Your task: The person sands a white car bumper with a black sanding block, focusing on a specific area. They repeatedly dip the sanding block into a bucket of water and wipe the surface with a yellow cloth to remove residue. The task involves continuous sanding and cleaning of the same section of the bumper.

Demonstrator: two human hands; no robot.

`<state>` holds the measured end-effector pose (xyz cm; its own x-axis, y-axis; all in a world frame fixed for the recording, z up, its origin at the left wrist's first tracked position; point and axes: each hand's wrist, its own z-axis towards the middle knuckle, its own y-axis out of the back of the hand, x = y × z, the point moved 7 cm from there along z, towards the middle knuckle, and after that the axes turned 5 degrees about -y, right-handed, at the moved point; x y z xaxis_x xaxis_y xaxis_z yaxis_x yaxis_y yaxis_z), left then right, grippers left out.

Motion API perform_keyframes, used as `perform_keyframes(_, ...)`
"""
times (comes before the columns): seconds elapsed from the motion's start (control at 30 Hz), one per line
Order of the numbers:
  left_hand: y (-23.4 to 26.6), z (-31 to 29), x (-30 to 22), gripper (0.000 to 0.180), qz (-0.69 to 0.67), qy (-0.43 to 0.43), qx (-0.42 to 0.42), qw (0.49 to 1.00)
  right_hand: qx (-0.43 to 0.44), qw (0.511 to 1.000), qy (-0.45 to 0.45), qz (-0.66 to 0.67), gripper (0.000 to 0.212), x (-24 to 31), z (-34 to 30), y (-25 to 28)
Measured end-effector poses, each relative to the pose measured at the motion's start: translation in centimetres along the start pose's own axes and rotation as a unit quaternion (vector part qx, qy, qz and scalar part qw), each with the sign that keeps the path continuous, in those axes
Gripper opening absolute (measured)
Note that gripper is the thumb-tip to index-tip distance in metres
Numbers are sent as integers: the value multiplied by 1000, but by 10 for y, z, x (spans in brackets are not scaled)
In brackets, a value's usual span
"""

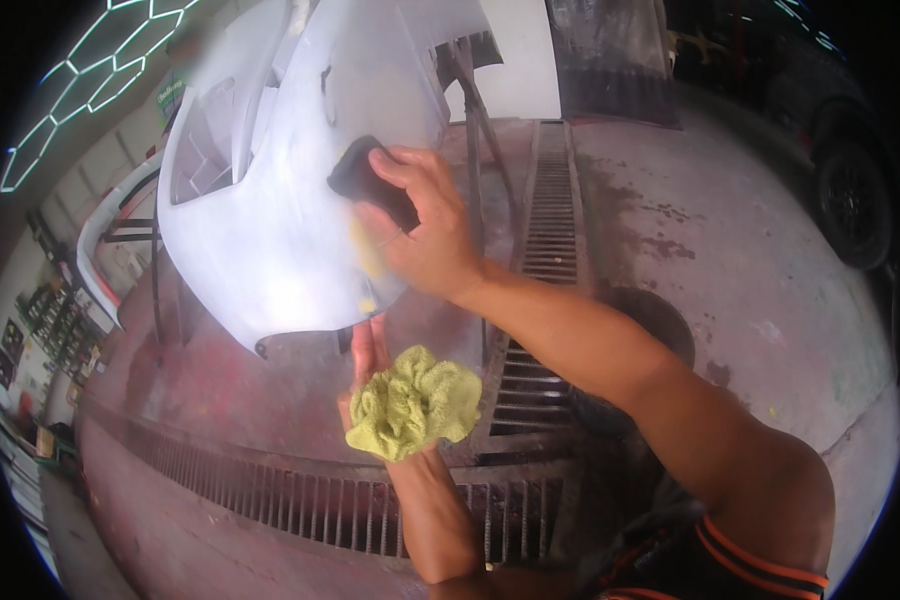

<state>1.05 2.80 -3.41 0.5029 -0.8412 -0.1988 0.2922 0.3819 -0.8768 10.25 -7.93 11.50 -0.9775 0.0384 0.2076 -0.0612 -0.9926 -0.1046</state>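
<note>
A car bumper (270, 235), pale grey-white with yellowish patches near its lower right end, is propped up before me. My right hand (422, 215) grips a dark sanding block (382, 185), its underside against the bumper's surface. Below the bumper's lower edge, my left hand (363, 362) has its fingers pointing up, touching that edge. A crumpled yellow-green cloth (415, 402) is held in the left hand and hides most of the palm.
A dark metal stand (475, 115) stands behind the bumper. Floor drain grates (550, 215) run across the reddish, stained floor. A dark round bucket-like thing (650, 325) is under my right arm. A vehicle wheel (852, 200) is at far right; shelves (55, 320) line the left.
</note>
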Motion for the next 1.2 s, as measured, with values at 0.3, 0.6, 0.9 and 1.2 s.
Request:
perform_keyframes(0.3,3,4,3,86,21,-5,-48,999,0,1000,8,17,49,14,18,-7)
perform_keyframes(0.6,1,5,6,84,31,-9,-32,999,27,998,52,3,54,5,-20,9)
perform_keyframes(0.9,13,11,7,91,101,-39,-99,989,56,998,43,-7,54,20,-62,19)
perform_keyframes(1.2,8,16,4,93,59,-19,-37,997,31,999,23,-26,53,17,-60,15)
